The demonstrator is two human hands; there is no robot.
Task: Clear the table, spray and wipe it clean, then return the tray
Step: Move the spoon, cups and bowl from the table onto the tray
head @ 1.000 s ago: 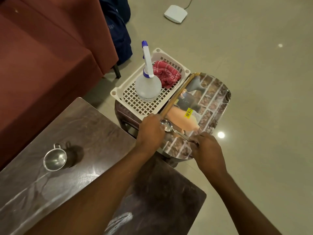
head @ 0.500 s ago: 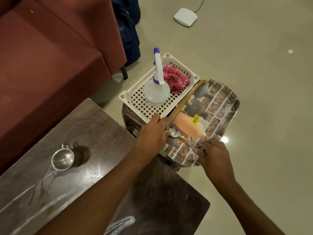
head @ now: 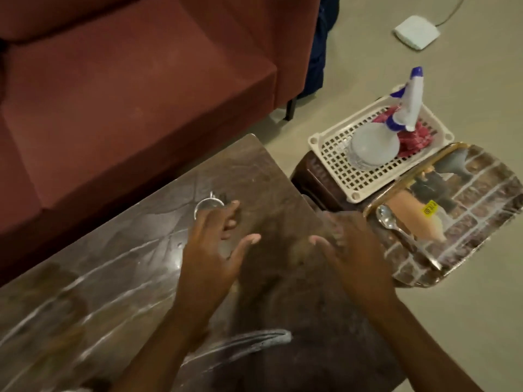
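Two empty, spread hands: spoon (head: pixel 387 219) on the tray (head: pixel 481 193) beside my right hand (head: pixel 356 256), cup (head: pixel 208 203) beyond my left hand (head: pixel 209 250) uncleared.

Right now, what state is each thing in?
Dark marble table: streaked white
Small steel cup: upright on it
Steel spoon: lying on brick-print tray
Clear spray bottle: standing in white plastic basket
Red cloth: crumpled in that basket
Left hand: open, empty
Right hand: open, empty
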